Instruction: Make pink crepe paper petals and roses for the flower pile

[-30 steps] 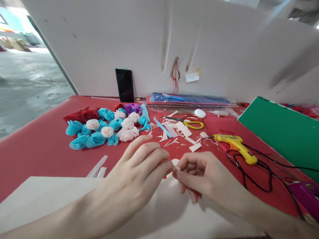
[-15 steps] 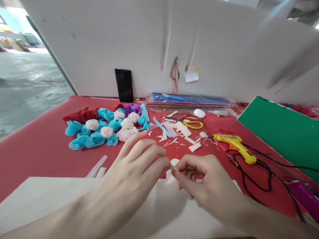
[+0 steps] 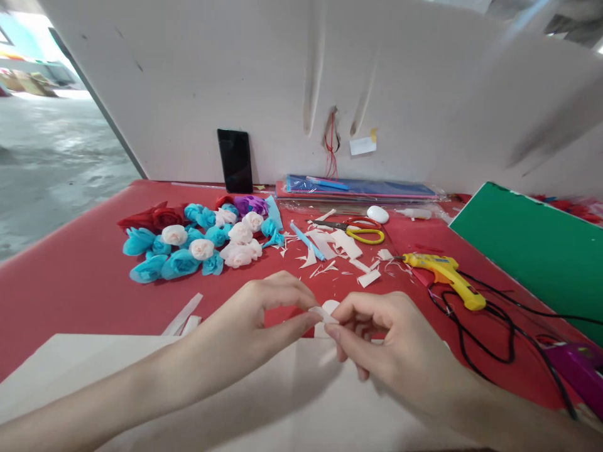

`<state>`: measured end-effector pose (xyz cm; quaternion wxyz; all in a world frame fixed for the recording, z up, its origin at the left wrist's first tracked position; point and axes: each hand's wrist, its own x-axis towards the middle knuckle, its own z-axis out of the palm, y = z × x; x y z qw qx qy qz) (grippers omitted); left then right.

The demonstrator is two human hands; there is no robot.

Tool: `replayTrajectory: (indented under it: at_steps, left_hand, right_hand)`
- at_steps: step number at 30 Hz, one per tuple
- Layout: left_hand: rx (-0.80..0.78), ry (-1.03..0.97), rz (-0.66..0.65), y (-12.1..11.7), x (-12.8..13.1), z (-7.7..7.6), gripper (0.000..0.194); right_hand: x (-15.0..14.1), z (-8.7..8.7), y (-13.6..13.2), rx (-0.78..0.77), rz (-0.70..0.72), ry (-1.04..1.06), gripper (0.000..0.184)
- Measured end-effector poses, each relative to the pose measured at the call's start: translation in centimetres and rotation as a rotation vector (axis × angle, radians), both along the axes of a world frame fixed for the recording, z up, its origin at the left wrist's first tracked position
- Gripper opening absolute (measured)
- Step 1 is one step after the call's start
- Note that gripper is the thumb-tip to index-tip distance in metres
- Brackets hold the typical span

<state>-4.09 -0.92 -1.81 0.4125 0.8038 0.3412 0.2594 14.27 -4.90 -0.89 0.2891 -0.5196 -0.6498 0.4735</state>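
Observation:
A small whitish paper piece is held between my two hands. My left hand pinches its left end between thumb and fingertips. Its right end sits in the thumb-and-finger pinch of my right hand. Just behind the fingertips, a pale rounded paper shape lies on the red table. Both hands are over a large off-white sheet at the near edge. White paper strips lie beyond my left forearm.
Blue, white, red and purple paper flowers cluster at left. Scissors lie among paper scraps. A yellow glue gun with black cord rests at right, near a green board. A dark phone leans against the back wall.
My left hand has turned and lowered, its raised fingers coming down so that thumb and fingertips meet on the paper piece, which shows more now. My right hand has barely moved.

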Motion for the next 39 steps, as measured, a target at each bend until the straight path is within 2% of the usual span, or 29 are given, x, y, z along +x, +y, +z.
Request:
replayTrajectory:
  at_steps: [4,8,20,31,35,39]
  left_hand:
    - [-0.238,-0.039,0.017,0.2,0.0,0.2,0.018]
    - [-0.336,-0.056,0.042,0.3,0.0,0.4,0.017]
    - [-0.304,-0.185,0.051,0.1,0.1,0.0,0.017]
    - [-0.266,-0.172,0.057,0.0,0.2,-0.3,0.019]
    - [-0.237,-0.165,0.082,0.0,0.2,-0.2,0.019]
    - [-0.212,-0.158,0.092,0.0,0.1,-0.3,0.019]
  right_hand:
    - [0.1,0.0,-0.1,-0.014,-0.004,0.015,0.018]
    - [0.3,0.1,-0.1,-0.014,0.015,0.043,0.018]
    - [0.6,0.5,0.3,-0.176,-0.001,0.194,0.019]
    - [1.0,0.1,1.2,-0.281,0.070,0.311,0.021]
    - [0.8,0.0,1.0,-0.258,0.059,0.278,0.020]
    - [0.4,0.0,0.4,-0.163,0.008,0.192,0.021]
